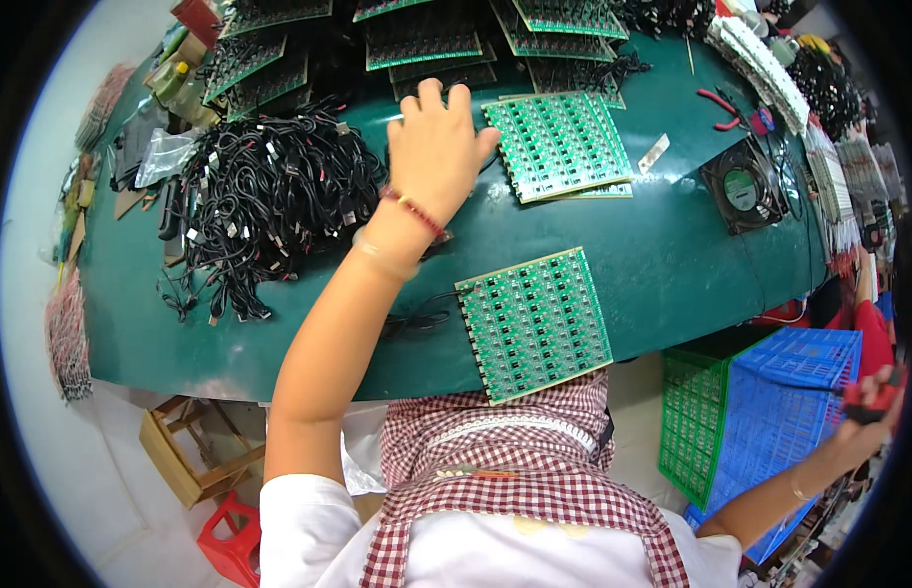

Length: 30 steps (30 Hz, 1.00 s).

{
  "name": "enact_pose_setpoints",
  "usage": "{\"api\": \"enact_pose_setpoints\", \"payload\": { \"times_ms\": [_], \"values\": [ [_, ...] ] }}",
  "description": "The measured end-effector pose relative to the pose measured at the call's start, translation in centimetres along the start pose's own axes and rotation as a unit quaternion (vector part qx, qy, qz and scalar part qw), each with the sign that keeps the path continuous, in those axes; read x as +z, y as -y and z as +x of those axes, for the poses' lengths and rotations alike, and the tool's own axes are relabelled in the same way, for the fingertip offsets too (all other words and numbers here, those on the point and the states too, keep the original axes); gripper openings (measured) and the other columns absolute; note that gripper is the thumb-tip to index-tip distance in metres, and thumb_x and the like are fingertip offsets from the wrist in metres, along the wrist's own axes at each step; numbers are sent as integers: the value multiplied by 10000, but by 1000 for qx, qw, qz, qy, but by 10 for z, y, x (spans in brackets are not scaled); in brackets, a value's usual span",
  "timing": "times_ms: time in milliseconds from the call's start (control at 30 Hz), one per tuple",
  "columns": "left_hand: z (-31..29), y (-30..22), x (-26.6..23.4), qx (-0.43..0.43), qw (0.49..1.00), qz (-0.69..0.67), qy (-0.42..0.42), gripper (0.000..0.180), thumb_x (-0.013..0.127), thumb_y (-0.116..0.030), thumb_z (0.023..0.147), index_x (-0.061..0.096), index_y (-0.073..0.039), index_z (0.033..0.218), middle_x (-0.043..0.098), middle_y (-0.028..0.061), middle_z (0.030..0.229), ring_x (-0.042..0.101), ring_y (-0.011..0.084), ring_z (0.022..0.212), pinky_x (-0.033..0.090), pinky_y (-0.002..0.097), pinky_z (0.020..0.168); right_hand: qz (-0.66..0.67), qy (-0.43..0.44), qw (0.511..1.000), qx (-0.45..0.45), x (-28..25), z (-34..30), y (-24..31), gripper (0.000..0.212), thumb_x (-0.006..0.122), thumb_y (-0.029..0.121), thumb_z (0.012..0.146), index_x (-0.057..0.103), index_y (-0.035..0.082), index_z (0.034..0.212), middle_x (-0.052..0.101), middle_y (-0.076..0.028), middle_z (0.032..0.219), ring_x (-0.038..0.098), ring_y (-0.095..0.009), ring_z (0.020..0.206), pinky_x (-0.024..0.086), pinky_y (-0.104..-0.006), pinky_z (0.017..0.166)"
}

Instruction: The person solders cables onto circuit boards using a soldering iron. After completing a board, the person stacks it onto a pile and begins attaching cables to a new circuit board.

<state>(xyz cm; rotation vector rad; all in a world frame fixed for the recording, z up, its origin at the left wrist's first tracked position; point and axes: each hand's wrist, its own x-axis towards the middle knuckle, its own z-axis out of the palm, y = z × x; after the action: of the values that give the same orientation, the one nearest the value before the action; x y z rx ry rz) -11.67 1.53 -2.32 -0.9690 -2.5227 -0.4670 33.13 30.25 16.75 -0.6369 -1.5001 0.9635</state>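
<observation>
My left hand (434,147) reaches forward over the green table, back of the hand up. Its fingers are apart and slightly bent, and I see nothing held in them. It lies between a heap of black cables (270,186) and a small stack of green circuit-board panels (559,147). My right hand (861,436), out at the far right, is closed around a red-and-black tool (867,397) whose exact kind is blurred. Close to my body, a single green circuit-board panel (534,323) lies at the table's front edge, with a black cable (417,320) beside its left side.
Stacked board panels with black wires (422,49) stand along the back. A black fan (742,186) and red-handled pliers (720,110) lie at the right. Blue (784,421) and green crates (693,416) stand below the table's right edge. A red stool (231,539) stands lower left.
</observation>
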Motion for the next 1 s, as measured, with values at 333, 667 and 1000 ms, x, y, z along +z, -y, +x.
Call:
{"api": "enact_pose_setpoints", "payload": {
  "times_ms": [333,667,1000],
  "values": [
    [4,55,5,1,991,-43,-126,452,511,61,707,532,44,1158,451,243,1287,536,390,1077,477,410,876,162,22,963,214,38,-124,-79,363,422,282,996,464,-7,1212,546,-68,747,418,-70,426,400,-202,435],
    [-10,22,-55,32,964,-222,-145,407,422,138,684,614,-8,1012,615,184,1049,605,340,967,479,351,826,191,76,939,274,111,-158,-76,349,432,285,984,463,-21,1150,541,-85,683,425,-92,399,414,-225,389],
    [-32,42,-24,55,990,-102,77,575,445,160,720,401,30,1279,535,234,1170,534,379,1071,454,400,934,216,92,915,329,127,-176,-84,350,450,303,974,492,-13,1120,548,-79,670,430,-91,396,423,-231,391]
  ]
}}
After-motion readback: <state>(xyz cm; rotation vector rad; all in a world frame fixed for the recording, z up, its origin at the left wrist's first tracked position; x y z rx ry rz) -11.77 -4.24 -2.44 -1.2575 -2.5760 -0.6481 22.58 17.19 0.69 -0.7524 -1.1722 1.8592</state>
